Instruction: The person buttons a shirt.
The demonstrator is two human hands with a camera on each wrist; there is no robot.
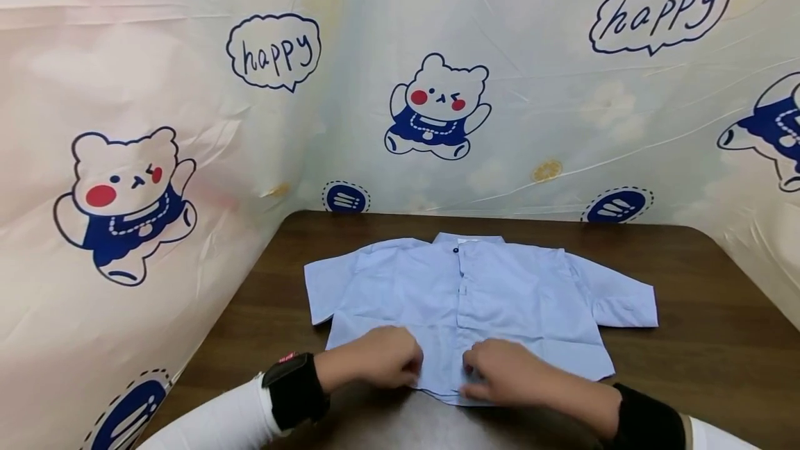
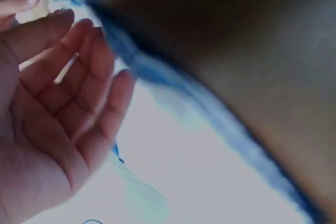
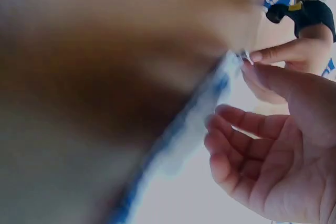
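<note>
Head view, shirt: a light blue short-sleeved shirt (image 1: pixel 475 297) lay flat on the dark wooden worktop (image 1: pixel 700 297), front side up, collar toward the far edge, both sleeves spread out to the sides, and its hem nearest the person.
Head view, left hand: the left hand (image 1: pixel 381 358) rested on the shirt's hem just left of the button placket, fingers bent down onto the cloth; whether it pinched the fabric could not be told from here.
Head view, right hand: the right hand (image 1: pixel 506 370) lay on the hem just right of the placket, close beside the left hand but apart from it, fingers bent and pointing toward the other hand.
Head view, wrists: a black band with a device (image 1: pixel 295 387) sat on the left wrist over a white sleeve; a black cuff (image 1: pixel 646 422) covered the right wrist.
Head view, surroundings: a plastic backdrop (image 1: pixel 437 54) printed with cartoon bears and "happy" bubbles stood around the worktop on three sides.
Left wrist view, left hand: the left hand (image 2: pixel 58 114) showed its palm, fingers (image 2: pixel 100 56) loosely bent and gathered, lying against the blurred blue edge of the shirt (image 2: pixel 178 93); no firm grip showed.
Right wrist view, right hand: the right hand (image 3: pixel 273 156) showed its palm with fingers (image 3: pixel 236 124) half curled, thumb reaching toward the blurred shirt edge (image 3: pixel 210 98); whether the thumb touched it could not be told.
Right wrist view, other hand: the left hand (image 3: pixel 289 56) appeared beyond, fingertips at the same edge.
</note>
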